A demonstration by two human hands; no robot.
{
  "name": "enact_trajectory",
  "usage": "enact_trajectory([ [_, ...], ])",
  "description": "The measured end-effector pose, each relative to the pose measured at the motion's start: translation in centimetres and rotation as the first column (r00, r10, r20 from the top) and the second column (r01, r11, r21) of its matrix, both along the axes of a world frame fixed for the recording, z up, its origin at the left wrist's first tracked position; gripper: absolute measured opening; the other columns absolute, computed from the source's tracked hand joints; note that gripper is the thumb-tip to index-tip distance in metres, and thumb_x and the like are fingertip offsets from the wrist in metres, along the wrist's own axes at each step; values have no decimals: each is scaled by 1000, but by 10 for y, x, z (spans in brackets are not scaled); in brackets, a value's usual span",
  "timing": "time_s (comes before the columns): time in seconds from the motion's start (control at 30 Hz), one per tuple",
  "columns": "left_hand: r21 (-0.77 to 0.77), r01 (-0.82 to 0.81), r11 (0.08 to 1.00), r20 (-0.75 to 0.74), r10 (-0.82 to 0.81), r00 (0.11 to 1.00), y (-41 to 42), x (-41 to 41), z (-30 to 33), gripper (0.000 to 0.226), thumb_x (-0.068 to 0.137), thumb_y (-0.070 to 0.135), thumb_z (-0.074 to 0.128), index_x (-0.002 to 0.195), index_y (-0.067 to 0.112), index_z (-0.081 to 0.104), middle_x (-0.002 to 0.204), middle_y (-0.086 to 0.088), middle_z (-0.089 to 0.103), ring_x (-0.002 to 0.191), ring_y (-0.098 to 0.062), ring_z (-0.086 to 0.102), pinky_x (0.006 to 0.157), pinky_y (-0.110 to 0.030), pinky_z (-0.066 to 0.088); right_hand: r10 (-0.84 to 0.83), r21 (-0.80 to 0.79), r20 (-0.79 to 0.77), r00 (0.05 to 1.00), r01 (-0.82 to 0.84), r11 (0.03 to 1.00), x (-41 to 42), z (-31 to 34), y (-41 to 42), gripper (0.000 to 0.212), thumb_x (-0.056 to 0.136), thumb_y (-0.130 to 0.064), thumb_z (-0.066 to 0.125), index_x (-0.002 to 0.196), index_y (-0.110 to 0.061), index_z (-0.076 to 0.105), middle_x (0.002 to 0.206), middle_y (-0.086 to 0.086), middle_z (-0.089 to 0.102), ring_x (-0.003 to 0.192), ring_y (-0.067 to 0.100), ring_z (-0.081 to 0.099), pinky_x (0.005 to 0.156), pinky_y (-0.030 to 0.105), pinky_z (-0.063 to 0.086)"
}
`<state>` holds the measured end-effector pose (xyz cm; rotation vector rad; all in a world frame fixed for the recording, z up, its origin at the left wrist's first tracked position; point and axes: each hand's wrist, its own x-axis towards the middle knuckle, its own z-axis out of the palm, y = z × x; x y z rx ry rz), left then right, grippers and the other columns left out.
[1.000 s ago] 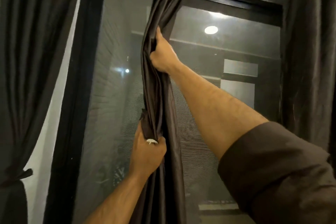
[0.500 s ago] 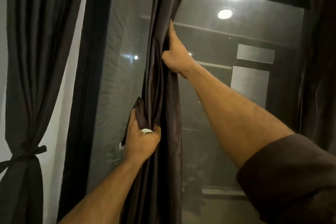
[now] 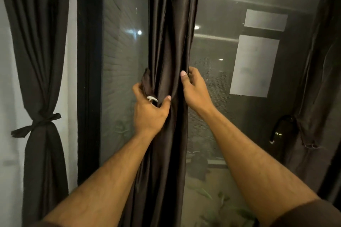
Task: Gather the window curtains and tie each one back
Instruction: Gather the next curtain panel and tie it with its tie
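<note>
Curtain (image 3: 168,42) hangs bunched between 2 hands, left (image 3: 150,112) and right (image 3: 196,92) gripping it.

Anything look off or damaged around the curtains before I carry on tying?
Nothing looks damaged. Left curtain is tied back; middle curtain is bunched and untied, gripped by left hand and right hand.

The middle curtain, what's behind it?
Behind the middle curtain is the window glass, showing on both sides with reflected lights. The strip of glass directly behind the bunched fabric is covered. The left hand and right hand grip the curtain.
</note>
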<state>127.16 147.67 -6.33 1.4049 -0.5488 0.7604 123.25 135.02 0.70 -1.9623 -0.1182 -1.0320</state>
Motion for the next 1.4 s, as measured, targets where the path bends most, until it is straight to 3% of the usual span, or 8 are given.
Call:
enact_trajectory([
  [0.17,42,16,999,-21,-15,1000,4,0,-2,70,83,24,79,146,15,48,131,10,64,120,-2,60,97,-8,47,177,111,-50,983,-171,979,-14,-8,20,57,108,-55,34,130,-14,67,119,-2,74,112,7,69,101,27,55],
  [0.33,-12,63,998,-68,-64,996,19,2,1,64,81,35,74,141,23,54,130,7,67,120,-7,64,102,-30,52,-186,71,77,979,181,981,-6,-28,21,74,96,-30,70,155,-17,29,150,5,49,135,19,52,111,38,47],
  [0.5,-144,142,979,-141,-162,977,44,9,-25,28,74,40,56,98,27,59,93,0,64,83,-10,61,78,-29,48,-303,-177,507,807,442,880,-12,-56,44,18,91,-21,69,107,-15,62,110,2,57,100,20,57,86,44,50],
  [0.6,-140,74,987,-287,-112,951,56,18,-47,18,88,33,55,96,19,64,90,-7,67,85,-26,65,79,-49,54,-96,-202,365,926,179,963,-13,-77,70,17,97,-34,66,90,-20,59,80,-9,62,72,11,61,64,43,53],
  [0.73,-43,41,998,-314,-52,948,65,26,-61,8,94,8,66,100,11,62,90,-11,73,84,-29,72,77,-47,59,-122,-261,151,981,159,952,0,-100,93,26,93,-49,69,92,-26,57,72,-10,62,67,8,62,57,27,51],
  [0.97,111,-160,981,-228,182,956,73,36,-68,26,93,-4,60,95,16,76,98,5,73,88,-9,68,69,-5,48,-341,-174,-58,938,327,929,34,-106,95,36,91,-35,73,116,-23,51,108,-4,63,93,22,67,82,45,55],
  [1.13,229,-189,955,-114,219,969,75,30,-75,34,95,-5,59,123,10,72,122,8,66,110,-3,60,88,2,42,-346,-227,-101,933,317,921,38,-108,87,9,98,-27,64,95,-20,57,84,-4,69,77,19,69,71,43,59],
  [1.4,195,-76,978,-51,87,995,57,13,-86,36,86,8,76,121,10,68,89,11,72,66,2,67,57,-8,48,-30,-91,-203,979,11,996,42,-92,97,53,103,-50,54,62,-16,56,49,-8,55,48,9,54,53,31,44],
])
